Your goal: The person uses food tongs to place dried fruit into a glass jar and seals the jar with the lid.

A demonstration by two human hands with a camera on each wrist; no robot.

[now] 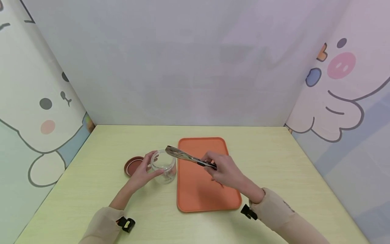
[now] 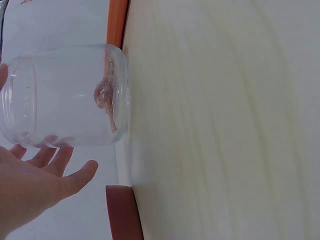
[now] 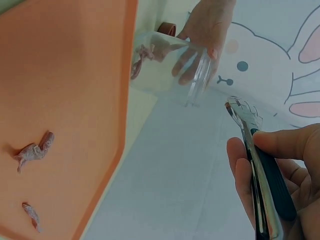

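My left hand (image 1: 142, 175) holds an open, upright glass jar (image 1: 169, 173) near its top, thumb on the near side. Wrinkled reddish-brown dried pieces (image 2: 105, 94) lie at the jar's bottom in the left wrist view. Metal tongs (image 1: 184, 155) with black handles are gripped in my right hand (image 1: 224, 170), above the orange tray (image 1: 199, 198). The arms of the tongs lie close together, tips pointing left over the jar's rim in the head view. On the tray sit a larger dried piece (image 3: 35, 151) and a smaller one (image 3: 31, 216), both whitish on the surface.
A round reddish-brown lid (image 1: 130, 166) lies on the pale wooden table (image 1: 274, 159), just left of the jar and partly behind my left hand. The tray's raised edge runs close to the jar's right side. Cartoon-printed cloth walls enclose the table.
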